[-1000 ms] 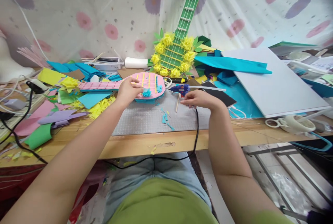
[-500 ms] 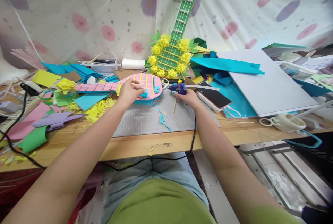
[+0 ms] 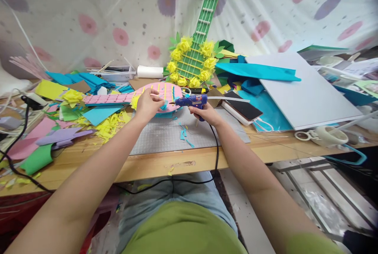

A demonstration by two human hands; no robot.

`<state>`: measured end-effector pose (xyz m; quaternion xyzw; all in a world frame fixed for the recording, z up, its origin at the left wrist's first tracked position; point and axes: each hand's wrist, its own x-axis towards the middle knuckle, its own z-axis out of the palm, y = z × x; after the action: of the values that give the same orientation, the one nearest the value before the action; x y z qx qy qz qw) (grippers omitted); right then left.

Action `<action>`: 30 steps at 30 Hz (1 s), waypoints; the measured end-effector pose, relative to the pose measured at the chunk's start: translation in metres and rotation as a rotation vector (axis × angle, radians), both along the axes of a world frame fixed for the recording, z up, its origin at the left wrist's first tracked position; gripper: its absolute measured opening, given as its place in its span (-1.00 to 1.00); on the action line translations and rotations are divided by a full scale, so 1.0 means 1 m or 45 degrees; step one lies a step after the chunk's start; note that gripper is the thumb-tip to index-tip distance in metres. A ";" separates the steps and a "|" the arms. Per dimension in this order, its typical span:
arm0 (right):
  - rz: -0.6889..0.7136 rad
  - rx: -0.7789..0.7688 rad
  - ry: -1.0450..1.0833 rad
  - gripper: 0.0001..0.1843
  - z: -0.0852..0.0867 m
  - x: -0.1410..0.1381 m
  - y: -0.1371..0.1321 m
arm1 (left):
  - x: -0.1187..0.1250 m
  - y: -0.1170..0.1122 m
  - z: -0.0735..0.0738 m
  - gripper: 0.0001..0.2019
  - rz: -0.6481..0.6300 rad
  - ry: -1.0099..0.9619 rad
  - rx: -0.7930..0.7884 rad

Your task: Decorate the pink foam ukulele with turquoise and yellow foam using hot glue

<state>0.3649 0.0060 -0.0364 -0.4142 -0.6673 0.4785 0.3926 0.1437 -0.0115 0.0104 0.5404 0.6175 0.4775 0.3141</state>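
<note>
A pink paper guitar (image 3: pixel 177 91) with yellow strips lies on its back on the grey cutting mat (image 3: pixel 147 139), its neck pointing left. My left hand (image 3: pixel 147 106) is over the guitar's body, its fingertips pinching a crumpled blue paper piece (image 3: pixel 164 106) near the lower edge. In my right hand (image 3: pixel 208 113) is a blue hot glue gun (image 3: pixel 193 101), gripped by its handle. The nozzle points left, close to the blue paper piece; whether they touch I cannot tell. A white glue stick (image 3: pixel 228 99) sticks out of the gun's rear.
A green paper guitar (image 3: pixel 203 29) ringed with yellow paper flowers leans against the back curtain. Paper scraps (image 3: pixel 110 126) crowd the left side. A phone (image 3: pixel 243 105) and a white board (image 3: pixel 307 92) lie right. The gun's black cord (image 3: pixel 217 147) hangs over the table edge.
My right hand has brought the glue gun left and turned it, so its nozzle is now beside the blue paper piece. My left hand has hardly moved.
</note>
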 end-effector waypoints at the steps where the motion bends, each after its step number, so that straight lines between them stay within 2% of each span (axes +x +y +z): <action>1: -0.012 0.003 -0.007 -0.56 0.000 0.000 0.000 | 0.000 0.000 0.000 -0.63 -0.001 0.003 0.000; 18: -0.037 0.009 -0.023 -0.56 -0.010 0.002 0.007 | 0.004 -0.006 0.004 -0.64 -0.009 -0.013 -0.033; 30: -0.065 0.019 0.003 -0.52 -0.004 0.000 0.004 | -0.001 0.001 -0.006 -0.62 -0.022 0.096 0.014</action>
<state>0.3651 0.0104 -0.0401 -0.4275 -0.6597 0.4638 0.4085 0.1423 -0.0107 0.0041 0.5652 0.6215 0.4575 0.2916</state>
